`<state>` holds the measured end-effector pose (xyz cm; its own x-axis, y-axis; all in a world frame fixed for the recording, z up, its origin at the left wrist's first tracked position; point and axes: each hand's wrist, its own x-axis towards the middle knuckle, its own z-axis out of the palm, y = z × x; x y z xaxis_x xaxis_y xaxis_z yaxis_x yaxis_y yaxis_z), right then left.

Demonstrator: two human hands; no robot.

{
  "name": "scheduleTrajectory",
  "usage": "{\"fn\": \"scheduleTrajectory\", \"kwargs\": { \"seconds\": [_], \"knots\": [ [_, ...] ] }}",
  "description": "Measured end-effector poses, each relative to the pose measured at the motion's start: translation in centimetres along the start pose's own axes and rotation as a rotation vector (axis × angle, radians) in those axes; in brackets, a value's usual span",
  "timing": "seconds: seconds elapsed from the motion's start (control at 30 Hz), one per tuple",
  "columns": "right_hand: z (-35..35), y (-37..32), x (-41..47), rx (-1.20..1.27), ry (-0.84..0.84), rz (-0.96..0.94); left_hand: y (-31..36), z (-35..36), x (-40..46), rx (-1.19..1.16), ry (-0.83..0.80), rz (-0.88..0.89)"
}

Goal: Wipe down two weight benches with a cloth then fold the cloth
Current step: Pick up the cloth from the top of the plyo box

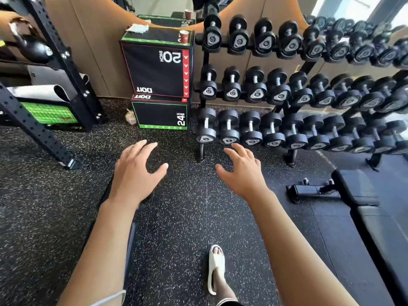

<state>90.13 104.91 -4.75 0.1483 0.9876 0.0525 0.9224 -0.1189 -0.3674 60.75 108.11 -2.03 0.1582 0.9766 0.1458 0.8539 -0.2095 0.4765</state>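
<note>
A whitish cloth (138,28) lies crumpled on the top left corner of the upper black plyo box (154,69), far ahead of me. My left hand (135,173) and my right hand (241,171) are stretched out over the speckled floor with fingers spread, holding nothing. A black weight bench (362,191) lies low at the right, its padded seat running toward the lower right corner. A dark edge of something, possibly another bench, shows under my left forearm; I cannot tell what it is.
A three-tier dumbbell rack (298,89) fills the right back. A red paper cup (184,36) stands on the upper box, which sits on a second box (161,115). A black squat rack frame (39,129) slants at the left. My sandalled foot (216,268) is below.
</note>
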Motion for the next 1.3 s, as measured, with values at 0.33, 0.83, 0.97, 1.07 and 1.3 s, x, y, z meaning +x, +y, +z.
{"fn": "scheduleTrajectory", "kwargs": {
  "seconds": [0.33,0.83,0.97,1.07,1.3],
  "knots": [
    [-1.2,3.9,15.9,-0.007,-0.014,-0.108,3.0,3.6,13.3,0.124,0.03,-0.033],
    [1.6,2.9,35.5,0.05,-0.053,-0.175,0.7,5.9,30.6,0.133,0.061,-0.099],
    [3.2,0.5,41.5,0.064,-0.043,-0.184,-2.4,5.5,36.7,0.119,0.097,-0.067],
    [4.6,-2.2,46.9,0.054,-0.041,-0.173,-5.6,4.8,42.3,0.115,0.088,-0.063],
    [7.2,-8.7,57.1,0.044,-0.035,-0.171,-12.0,2.5,53.1,0.099,0.056,-0.032]
  ]
}}
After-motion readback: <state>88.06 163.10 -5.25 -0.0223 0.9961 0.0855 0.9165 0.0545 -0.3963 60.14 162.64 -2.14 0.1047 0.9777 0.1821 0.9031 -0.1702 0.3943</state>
